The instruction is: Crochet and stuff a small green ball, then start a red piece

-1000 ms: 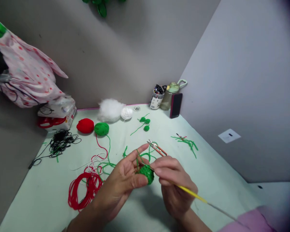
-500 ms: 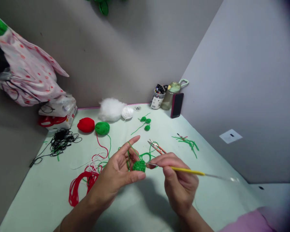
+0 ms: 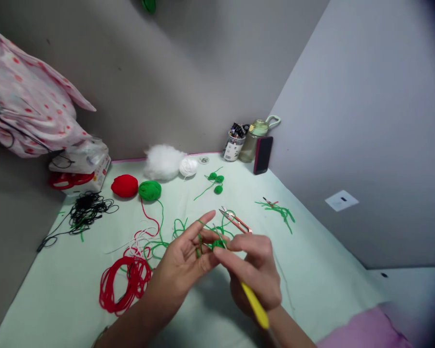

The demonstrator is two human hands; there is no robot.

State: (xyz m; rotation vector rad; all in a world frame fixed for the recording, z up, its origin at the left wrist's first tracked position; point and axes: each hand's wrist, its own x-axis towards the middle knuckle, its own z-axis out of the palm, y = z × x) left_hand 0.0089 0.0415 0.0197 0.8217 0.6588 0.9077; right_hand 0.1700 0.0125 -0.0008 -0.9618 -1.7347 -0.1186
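My left hand (image 3: pixel 184 258) pinches a small green crochet piece (image 3: pixel 218 244) between thumb and fingers, its index finger raised with green yarn looped over it. In my right hand (image 3: pixel 255 268) is a crochet hook with a yellow handle (image 3: pixel 254 304). The hook's thin metal tip meets the green piece, and my right fingertips partly cover that piece. Loose green yarn (image 3: pixel 179 227) lies behind the hands. Just beyond them rests a pair of orange-handled thread snips (image 3: pixel 235 220).
Red (image 3: pixel 125 186), green (image 3: pixel 150 191) and white (image 3: pixel 188 166) yarn balls sit near white stuffing (image 3: pixel 164 162). Red yarn (image 3: pixel 110 285) and tangled black cord (image 3: pixel 87 210) lie left. Small green crocheted pieces (image 3: pixel 218 190), yarn scraps (image 3: pixel 281 212), a phone (image 3: pixel 263 154), pen cup (image 3: pixel 234 146) and bottle (image 3: pixel 249 147) are farther back.
My right hand has turned and moved in against the green piece. The hook has swung from nearly level to steep, its handle end now pointing down toward me. The view has shifted slightly.
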